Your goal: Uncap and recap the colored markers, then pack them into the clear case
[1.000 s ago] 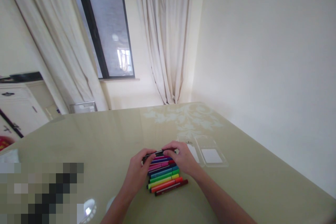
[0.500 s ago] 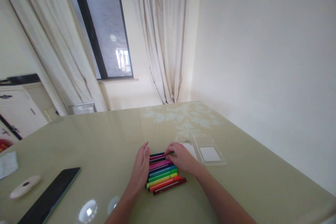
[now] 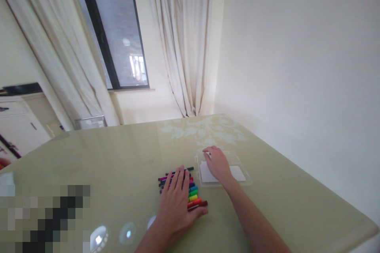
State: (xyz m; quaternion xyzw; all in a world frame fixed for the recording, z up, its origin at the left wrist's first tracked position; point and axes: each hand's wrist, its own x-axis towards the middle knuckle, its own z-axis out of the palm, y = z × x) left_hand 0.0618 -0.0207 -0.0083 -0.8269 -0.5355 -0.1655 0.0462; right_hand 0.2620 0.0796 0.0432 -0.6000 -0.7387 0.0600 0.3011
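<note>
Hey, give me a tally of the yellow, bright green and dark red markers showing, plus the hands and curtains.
Yellow marker: 1
Bright green marker: 1
Dark red marker: 1
Hands: 2, left hand and right hand
Curtains: 2
Total: 7

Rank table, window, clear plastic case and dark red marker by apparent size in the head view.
1. Table
2. Window
3. Clear plastic case, partly behind the right hand
4. Dark red marker, partly under the left hand

view: head-worn | facing: forward and down across table (image 3: 113, 166), toward window (image 3: 118, 19) | range: hands (image 3: 175, 199) near
</note>
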